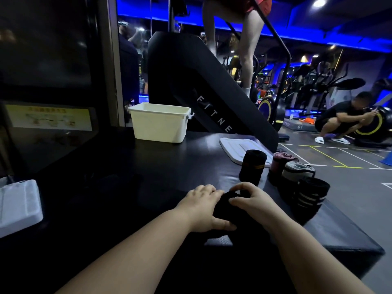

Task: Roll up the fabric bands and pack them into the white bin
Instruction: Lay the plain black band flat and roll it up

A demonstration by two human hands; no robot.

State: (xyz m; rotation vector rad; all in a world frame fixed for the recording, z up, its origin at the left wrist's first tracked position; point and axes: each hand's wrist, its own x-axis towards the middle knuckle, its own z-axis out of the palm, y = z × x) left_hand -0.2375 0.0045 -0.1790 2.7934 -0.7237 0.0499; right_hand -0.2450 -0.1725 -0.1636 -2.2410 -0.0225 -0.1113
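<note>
**Black band mid-roll, bin still waiting**

The black band (228, 209) lies on the padded bench (148, 177), well in front of the white bin (159, 124) and off to its right. It is clamped between both hands. The left hand (201, 211) grips its side and the right hand (254, 201) pinches its top with curled fingers (239, 186). Rolling looks unfinished, so the next move is to wind it tight and then carry it to the bin. Four finished rolls (252, 166) stand further right of the bin.
</note>
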